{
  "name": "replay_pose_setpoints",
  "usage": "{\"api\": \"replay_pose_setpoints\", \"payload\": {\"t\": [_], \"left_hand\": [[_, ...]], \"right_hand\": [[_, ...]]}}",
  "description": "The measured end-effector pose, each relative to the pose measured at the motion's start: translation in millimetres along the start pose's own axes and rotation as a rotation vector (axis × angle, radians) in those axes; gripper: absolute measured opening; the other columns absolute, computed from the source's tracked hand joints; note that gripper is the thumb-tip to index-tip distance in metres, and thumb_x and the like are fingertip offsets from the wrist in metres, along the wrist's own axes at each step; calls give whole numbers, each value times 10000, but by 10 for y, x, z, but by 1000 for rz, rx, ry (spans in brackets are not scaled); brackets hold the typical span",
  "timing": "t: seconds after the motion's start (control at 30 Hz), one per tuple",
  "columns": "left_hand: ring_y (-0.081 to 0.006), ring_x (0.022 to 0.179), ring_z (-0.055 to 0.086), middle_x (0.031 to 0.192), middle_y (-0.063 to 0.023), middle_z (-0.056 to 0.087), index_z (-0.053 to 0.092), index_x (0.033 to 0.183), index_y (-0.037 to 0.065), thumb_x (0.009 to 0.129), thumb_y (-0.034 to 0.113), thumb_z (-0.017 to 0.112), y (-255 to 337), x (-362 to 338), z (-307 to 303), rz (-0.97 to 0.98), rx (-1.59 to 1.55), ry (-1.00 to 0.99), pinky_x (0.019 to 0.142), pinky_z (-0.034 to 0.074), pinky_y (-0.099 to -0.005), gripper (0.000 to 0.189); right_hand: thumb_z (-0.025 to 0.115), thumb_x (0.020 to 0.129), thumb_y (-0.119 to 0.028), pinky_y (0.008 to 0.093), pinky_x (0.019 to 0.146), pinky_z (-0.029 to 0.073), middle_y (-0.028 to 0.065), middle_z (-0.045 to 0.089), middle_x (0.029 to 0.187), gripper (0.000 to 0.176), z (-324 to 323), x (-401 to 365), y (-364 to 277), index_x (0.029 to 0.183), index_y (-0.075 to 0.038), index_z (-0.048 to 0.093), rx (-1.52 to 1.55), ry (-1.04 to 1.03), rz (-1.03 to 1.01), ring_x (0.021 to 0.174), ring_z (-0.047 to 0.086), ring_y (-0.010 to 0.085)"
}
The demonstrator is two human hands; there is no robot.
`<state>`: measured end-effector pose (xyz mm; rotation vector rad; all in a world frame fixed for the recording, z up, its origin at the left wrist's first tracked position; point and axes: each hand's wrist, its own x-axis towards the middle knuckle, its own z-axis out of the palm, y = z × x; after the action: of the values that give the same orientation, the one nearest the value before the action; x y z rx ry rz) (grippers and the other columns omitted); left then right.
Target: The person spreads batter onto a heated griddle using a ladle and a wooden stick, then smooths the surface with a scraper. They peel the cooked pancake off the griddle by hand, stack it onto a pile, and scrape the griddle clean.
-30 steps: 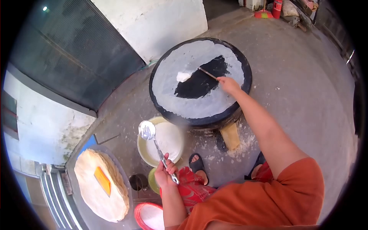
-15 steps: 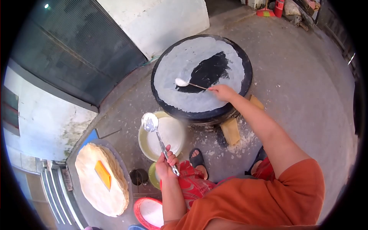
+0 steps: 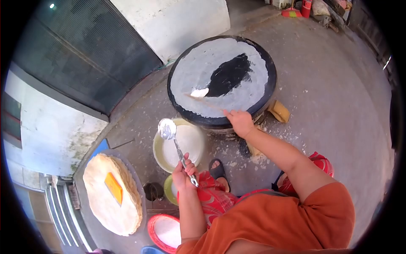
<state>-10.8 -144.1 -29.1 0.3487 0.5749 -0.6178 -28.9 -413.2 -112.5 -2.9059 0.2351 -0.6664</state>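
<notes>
A round black griddle (image 3: 272, 80) carries a pale layer of batter (image 3: 192, 67) with a dark bare patch (image 3: 230, 75) in its middle. My right hand (image 3: 240, 122) is closed at the griddle's near edge on the thin handle of a spreading tool, whose whitish head (image 3: 199, 92) lies on the batter left of the patch. My left hand (image 3: 184, 174) is wrapped round the handle of a metal ladle (image 3: 168, 129). The ladle's batter-coated bowl is raised over the left rim of a basin (image 3: 158, 154) of white batter.
At the left a stack of flatbreads (image 3: 112, 216) bears an orange packet (image 3: 113, 188). A red bowl (image 3: 154, 237), a green bowl (image 3: 169, 190) and a dark pot (image 3: 153, 191) stand nearby. Yellow blocks (image 3: 279, 111) sit beside the griddle's base.
My right hand has moved down and slightly left, drawing the spreading tool nearer the griddle's lower left. The lower part of the dark patch is now covered. My left hand still holds the ladle.
</notes>
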Motion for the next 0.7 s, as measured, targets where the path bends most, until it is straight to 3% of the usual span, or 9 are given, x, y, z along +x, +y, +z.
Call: {"api": "replay_pose_setpoints", "payload": {"t": [0.13, 0.2, 0.23, 0.3, 0.33, 0.43, 0.5, 0.6, 0.7], "left_hand": [[-108, 471, 359, 688, -61, 430, 418, 1071, -53, 905, 202, 293, -12, -31, -39, 5, 16, -9, 394, 319, -215, 329], [-108, 471, 360, 688, -60, 431, 419, 1071, -51, 904, 202, 294, -13, -30, -51, 23, 43, 14, 396, 322, -214, 329], [-108, 471, 360, 688, -60, 431, 419, 1071, -51, 904, 202, 294, -15, -32, -48, 20, 44, 12, 396, 322, -214, 329], [-107, 470, 361, 686, -56, 430, 420, 1073, -50, 903, 203, 295, -15, -19, -35, 24, 34, 30, 395, 323, -214, 329], [-107, 470, 361, 686, -56, 430, 420, 1073, -50, 903, 203, 295, -16, -10, -33, 19, 37, 28, 395, 323, -214, 329], [-104, 468, 361, 687, -51, 430, 418, 1076, -46, 903, 202, 293, -21, -8, -21, -10, 25, 7, 393, 322, -214, 327], [-100, 467, 360, 688, -47, 429, 417, 1080, -41, 903, 202, 295, -59, -17, -8, 10, 63, 13, 393, 322, -213, 325], [-98, 468, 361, 690, -48, 432, 421, 1078, -39, 905, 205, 293, -60, -9, 3, -16, 34, 26, 394, 322, -212, 326], [-96, 468, 362, 690, -50, 435, 425, 1078, -40, 906, 209, 291, -77, -5, 25, 8, 35, 36, 393, 319, -212, 331]], "right_hand": [[461, 727, -85, 374, 557, 453, 93, 549, 770, 327, -118, 86, 405, 1039, -115, 553, -71, -66, 101, 689, 564, 245], [480, 713, -78, 370, 594, 461, 91, 562, 788, 334, -321, 150, 455, 1036, -118, 556, -128, -128, 341, 702, 569, 250], [480, 713, -78, 370, 594, 461, 91, 562, 788, 334, -290, 116, 436, 1036, -118, 556, -131, -126, 343, 702, 569, 250], [503, 684, -71, 363, 633, 467, 89, 567, 818, 387, -196, -22, 302, 1065, -129, 539, 147, 90, 229, 728, 574, 252], [510, 665, -68, 359, 652, 464, 87, 569, 852, 441, -262, -86, 222, 1101, -136, 514, 170, -53, 121, 758, 576, 249], [510, 667, -67, 366, 646, 462, 75, 566, 855, 455, -117, -95, 493, 1116, -141, 501, -39, -138, 120, 765, 574, 249], [510, 668, -67, 386, 640, 463, 68, 563, 836, 442, -141, 116, 753, 1103, -147, 510, -106, -144, 331, 763, 574, 258], [508, 664, -63, 390, 638, 465, 68, 568, 852, 445, -254, 334, 784, 1100, -154, 512, -74, -105, 399, 756, 573, 264], [503, 672, -65, 395, 624, 469, 78, 573, 862, 433, -209, 196, 586, 1093, -163, 516, 150, 4, 426, 750, 574, 269]]}}
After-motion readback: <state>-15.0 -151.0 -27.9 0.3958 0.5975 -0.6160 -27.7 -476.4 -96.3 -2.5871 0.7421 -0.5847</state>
